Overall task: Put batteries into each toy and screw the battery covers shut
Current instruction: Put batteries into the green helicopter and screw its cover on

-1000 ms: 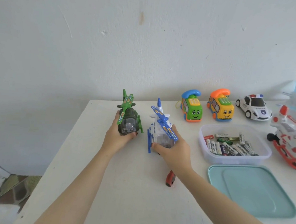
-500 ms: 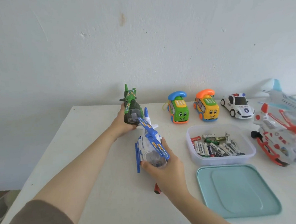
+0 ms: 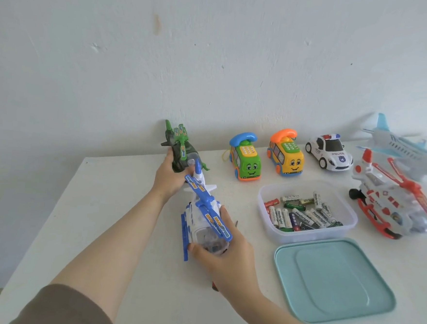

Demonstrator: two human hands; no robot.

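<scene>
Blue helicopter (image 3: 203,219) near middle of table (image 3: 104,192), right hand (image 3: 226,256) fingers curled round its clear nose. Green helicopter (image 3: 182,152) at far edge by wall, left hand (image 3: 168,179) gripping its body. Batteries (image 3: 302,215) loose in clear box (image 3: 351,222) to right; teal lid (image 3: 333,279) flat just in front.

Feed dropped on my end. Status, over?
Left hand grips green helicopter, far back. Right hand grips blue helicopter, near. Battery tub open, lid off nearby. Screwdriver mostly hidden under right wrist.
</scene>
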